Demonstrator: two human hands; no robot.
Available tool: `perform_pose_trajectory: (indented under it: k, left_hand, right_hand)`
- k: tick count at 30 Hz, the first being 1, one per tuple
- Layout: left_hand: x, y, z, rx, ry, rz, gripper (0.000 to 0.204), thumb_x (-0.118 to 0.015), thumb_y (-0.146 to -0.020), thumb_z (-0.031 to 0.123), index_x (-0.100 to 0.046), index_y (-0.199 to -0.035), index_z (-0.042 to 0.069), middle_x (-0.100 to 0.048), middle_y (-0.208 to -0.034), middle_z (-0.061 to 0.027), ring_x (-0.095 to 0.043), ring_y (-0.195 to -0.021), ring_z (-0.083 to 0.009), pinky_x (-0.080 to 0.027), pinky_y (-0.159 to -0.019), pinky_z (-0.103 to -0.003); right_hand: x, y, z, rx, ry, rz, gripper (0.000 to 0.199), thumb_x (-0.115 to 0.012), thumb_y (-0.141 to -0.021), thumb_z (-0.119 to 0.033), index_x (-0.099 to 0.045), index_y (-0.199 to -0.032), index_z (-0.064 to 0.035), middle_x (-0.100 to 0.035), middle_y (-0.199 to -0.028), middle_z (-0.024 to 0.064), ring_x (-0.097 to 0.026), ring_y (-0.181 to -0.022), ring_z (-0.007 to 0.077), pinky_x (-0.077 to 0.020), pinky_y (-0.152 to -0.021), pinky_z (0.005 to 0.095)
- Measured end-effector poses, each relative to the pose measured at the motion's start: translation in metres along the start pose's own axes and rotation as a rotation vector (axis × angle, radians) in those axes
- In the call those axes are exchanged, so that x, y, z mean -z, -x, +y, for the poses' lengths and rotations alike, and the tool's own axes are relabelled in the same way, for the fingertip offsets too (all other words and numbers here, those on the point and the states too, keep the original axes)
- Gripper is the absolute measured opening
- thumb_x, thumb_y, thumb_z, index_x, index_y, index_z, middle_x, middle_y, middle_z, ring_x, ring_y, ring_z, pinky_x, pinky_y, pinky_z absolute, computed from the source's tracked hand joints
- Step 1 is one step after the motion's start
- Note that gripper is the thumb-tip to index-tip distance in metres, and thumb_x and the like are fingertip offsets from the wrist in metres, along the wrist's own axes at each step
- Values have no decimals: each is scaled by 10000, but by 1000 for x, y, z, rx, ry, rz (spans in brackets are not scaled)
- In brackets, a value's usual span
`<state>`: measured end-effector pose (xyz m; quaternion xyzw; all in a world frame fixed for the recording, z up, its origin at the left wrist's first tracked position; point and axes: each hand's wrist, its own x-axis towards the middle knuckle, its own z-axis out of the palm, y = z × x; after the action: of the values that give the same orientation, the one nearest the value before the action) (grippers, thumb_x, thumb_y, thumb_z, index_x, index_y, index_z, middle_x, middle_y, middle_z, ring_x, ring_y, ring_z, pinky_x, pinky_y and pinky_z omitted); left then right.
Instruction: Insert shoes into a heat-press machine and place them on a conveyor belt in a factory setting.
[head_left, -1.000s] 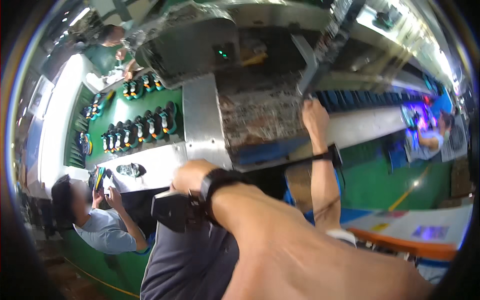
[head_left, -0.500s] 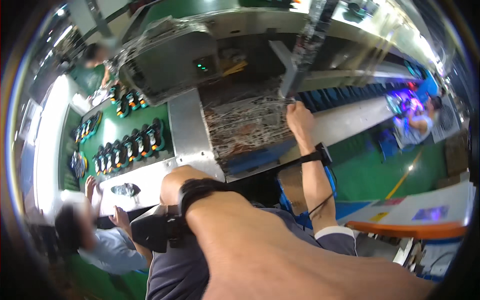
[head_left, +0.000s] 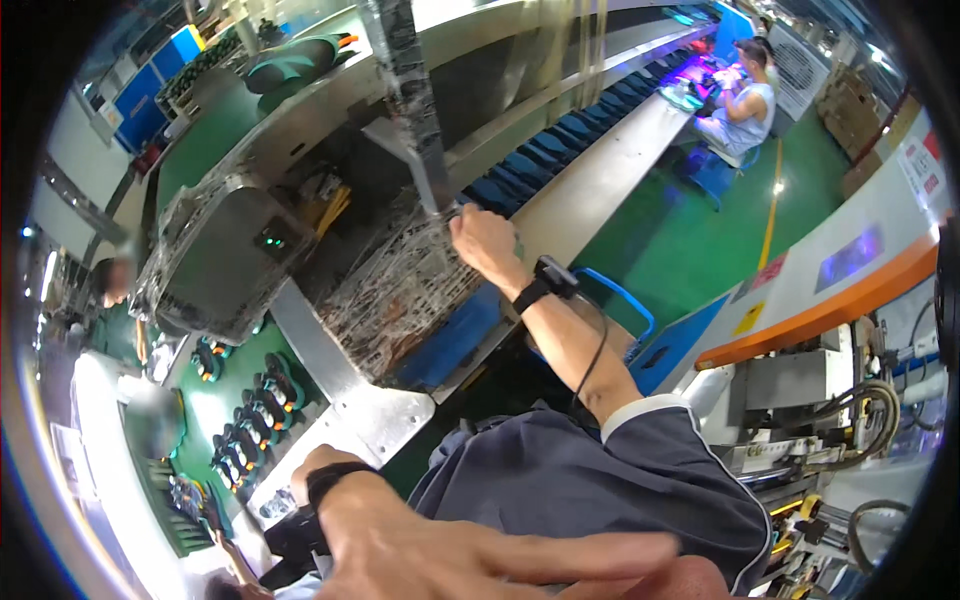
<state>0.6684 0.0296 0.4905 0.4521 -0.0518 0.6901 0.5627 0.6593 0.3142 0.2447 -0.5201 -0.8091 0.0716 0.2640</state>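
My right hand [head_left: 487, 243] has its fingers curled at the foot of a wrapped metal post [head_left: 408, 100], at the corner of a box-like machine part covered in crinkled clear film [head_left: 385, 300]. Exactly what the fingertips close on is hidden. A black strap with a small device [head_left: 552, 280] and a cable sits on that wrist. Close at the lower edge is my left hand [head_left: 460, 555], large and partly cut off. One finger stretches to the right, somewhat blurred, and nothing shows in the hand. A black strap [head_left: 335, 480] circles its wrist.
Black shoes [head_left: 250, 425] stand in rows on a green surface at lower left. Dark shoe parts [head_left: 570, 145] line a conveyor beside a pale ledge [head_left: 600, 185]. A person [head_left: 745, 105] sits at a purple-lit spot, far right. An orange-edged machine [head_left: 830, 310] stands right.
The view has swung to the right, so the scene sits further left. My left hand now shows an outstretched finger at the lower edge. My right hand stays at the post's foot.
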Motion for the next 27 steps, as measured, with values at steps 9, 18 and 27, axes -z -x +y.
perform_pose_trajectory:
  k: [9,18,27]
  left_hand:
    - [-16,-20,-15,-181,155,-26,683,-527,-931,431,-473,-1091,-231,-580,-1012,-361,-649,-851,-341,-565,-730,-367]
    - [-39,-30,12,-203,628,367,767,-533,-923,455,-448,-1081,-291,-571,-989,-424,-658,-841,-389,-575,-734,-386]
    - [-18,-24,31,-499,536,178,460,-634,-872,358,-629,-923,-99,-641,-889,-191,-651,-861,-215,-537,-815,-282]
  right_hand:
    - [14,-11,-6,-85,-27,-139,361,-418,-936,-303,-595,-944,11,-669,-840,259,-658,-806,437,-517,-745,525]
    - [3,-4,2,-96,5,-129,371,-403,-932,-319,-576,-944,9,-666,-822,254,-657,-797,430,-507,-768,528]
    - [11,5,-18,-62,-182,80,313,-511,-898,-266,-600,-1018,9,-664,-931,233,-641,-878,406,-504,-782,496]
